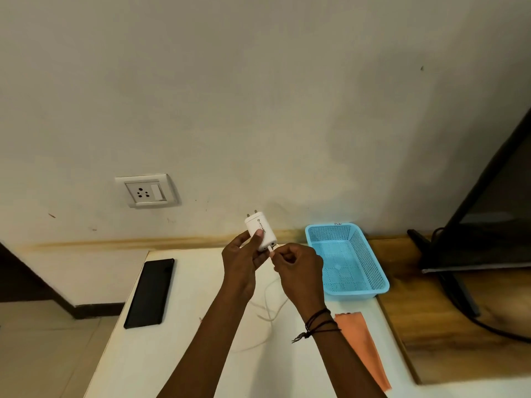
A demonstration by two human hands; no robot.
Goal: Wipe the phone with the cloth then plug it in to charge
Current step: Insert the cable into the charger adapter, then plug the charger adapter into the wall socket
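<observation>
Left hand [240,261] grips the charger [260,232]; right hand [298,268] pinches the cable [268,307] end at its port. Phone [150,293] lies apart on the tabletop [201,311], to my left. Risks: the plug goes in askew and jams, or the loose cable loops snag.

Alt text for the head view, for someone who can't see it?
Left hand holds a white charger; right hand pinches the cable at its port. Black phone lies on the table at left, orange cloth at right.
</observation>
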